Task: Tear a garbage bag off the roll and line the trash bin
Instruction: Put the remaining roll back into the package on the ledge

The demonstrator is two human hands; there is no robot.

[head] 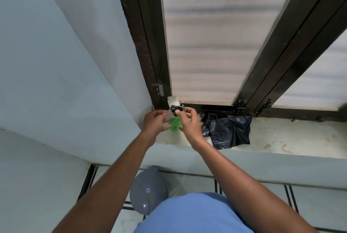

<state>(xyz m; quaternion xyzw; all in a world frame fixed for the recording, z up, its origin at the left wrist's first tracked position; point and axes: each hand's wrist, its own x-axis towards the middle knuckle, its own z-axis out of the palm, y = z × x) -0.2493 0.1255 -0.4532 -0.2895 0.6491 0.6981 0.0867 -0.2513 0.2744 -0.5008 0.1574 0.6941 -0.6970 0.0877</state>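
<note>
Both hands up at the windowsill (281,139), close together over its left end by the window frame corner. Left hand (154,123) grips a small white and green box (174,120), fingers curled round its left side, box flap open at the top. Right hand (189,122) is at the mouth of the box, thumb and fingers pinching the dark roll of garbage bags (175,109) that pokes out of the opening; the roll looks partly out, cannot tell how far it sits inside. Box is held just above the sill, not clearly resting on it. Black plastic bag (228,131), crumpled and loose, lies on the sill just beside the right hand, touching the window frame (206,107) behind it. Grey trash bin (148,189) with its lid on stands on the tiled floor (309,204) below the sill, near the person's blue shirt (191,214), well apart from the hands. Frosted window panes above, pale wall on the left
</note>
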